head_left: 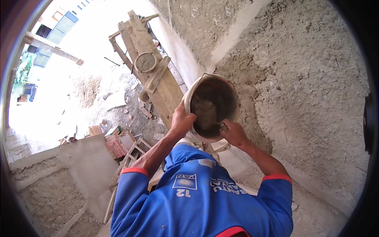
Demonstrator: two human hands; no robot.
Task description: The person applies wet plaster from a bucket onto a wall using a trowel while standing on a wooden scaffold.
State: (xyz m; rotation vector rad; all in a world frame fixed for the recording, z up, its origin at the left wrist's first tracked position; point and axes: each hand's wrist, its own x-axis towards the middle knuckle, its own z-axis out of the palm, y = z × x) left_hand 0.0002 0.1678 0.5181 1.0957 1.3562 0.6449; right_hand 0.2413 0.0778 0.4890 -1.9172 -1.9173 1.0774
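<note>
A pale bucket (pixel 188 93) with a wire handle is tilted toward me beside the rough wall, its dark inside holding some grey mortar (pixel 202 112). My left hand (pixel 183 119) is closed on the bucket's left rim, thumb over the edge. At the lower right of the opening, my right hand (pixel 235 134) is closed round the handle of what looks like a trowel (pixel 224 127). Its blade reaches into the bucket's shadow, where its outline is hard to separate from the mortar.
A plank scaffold (pixel 164 93) stretches away ahead, carrying a round mortar container (pixel 145 62) and a short board (pixel 157 75). Partly wet plaster covers the wall (pixel 308 87) on the right. Lower left are stacked reddish tiles (pixel 118 144) and a wooden ladder-like frame (pixel 132 155).
</note>
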